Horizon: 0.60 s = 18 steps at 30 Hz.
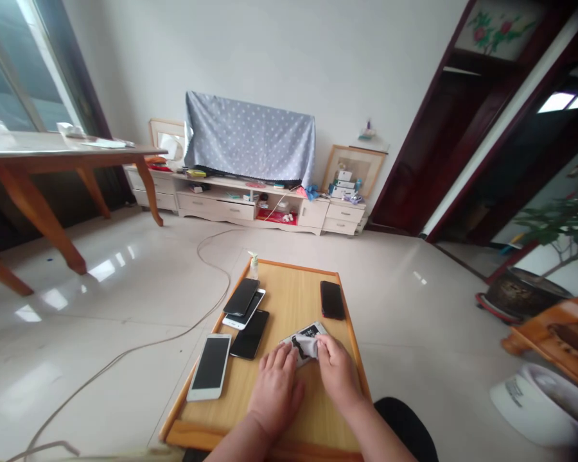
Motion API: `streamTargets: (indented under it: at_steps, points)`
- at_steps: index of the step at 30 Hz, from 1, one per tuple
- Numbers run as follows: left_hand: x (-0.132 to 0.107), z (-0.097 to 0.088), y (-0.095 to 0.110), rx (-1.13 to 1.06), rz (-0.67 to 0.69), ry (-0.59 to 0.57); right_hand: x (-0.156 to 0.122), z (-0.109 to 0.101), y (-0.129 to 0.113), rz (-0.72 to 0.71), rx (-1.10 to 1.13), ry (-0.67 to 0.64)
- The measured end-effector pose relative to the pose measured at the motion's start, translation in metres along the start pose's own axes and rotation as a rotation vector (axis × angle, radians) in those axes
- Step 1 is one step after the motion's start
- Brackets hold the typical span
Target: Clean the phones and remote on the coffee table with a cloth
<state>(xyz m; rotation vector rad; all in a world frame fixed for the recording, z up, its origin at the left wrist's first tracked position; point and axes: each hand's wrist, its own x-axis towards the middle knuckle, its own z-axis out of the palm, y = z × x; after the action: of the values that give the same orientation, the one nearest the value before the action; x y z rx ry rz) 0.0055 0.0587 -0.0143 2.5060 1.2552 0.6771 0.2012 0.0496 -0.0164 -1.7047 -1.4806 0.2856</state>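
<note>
A white-edged phone [313, 330] lies tilted on the small wooden table, its upper face showing black and white patches. My left hand [277, 385] lies over its left end with fingers stretched out flat. Pinched in my right hand [336, 369] is a light grey cloth [307, 346], which touches the phone's face and covers part of it. To the left lie a white phone [210, 364], a black phone [250, 333], and a dark phone [242, 296] stacked on another white phone [236, 323]. Another black phone [332, 299] lies near the right edge.
The wooden table [289, 276] has a raised rim. A small pump bottle [253, 265] stands at its far left corner. A cable [173, 337] runs across the floor at left. A white bucket [539, 404] stands at right, and a low cabinet [212, 206] lines the wall.
</note>
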Motion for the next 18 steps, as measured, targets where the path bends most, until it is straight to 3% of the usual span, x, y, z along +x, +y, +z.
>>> streamTargets:
  at_steps: [4, 9, 18]
  points:
    - [0.0, 0.0, 0.0, -0.023, 0.044, 0.021, 0.003, -0.004, -0.02, 0.147, 0.308, -0.095]
    - [0.0, -0.005, -0.001, -0.071, 0.147, 0.035, 0.002, 0.006, -0.038, 0.194, 0.51, -0.233]
    - [-0.002, -0.005, -0.003, -0.139, 0.167, 0.078, -0.002, 0.017, -0.05, 0.311, 0.707, -0.22]
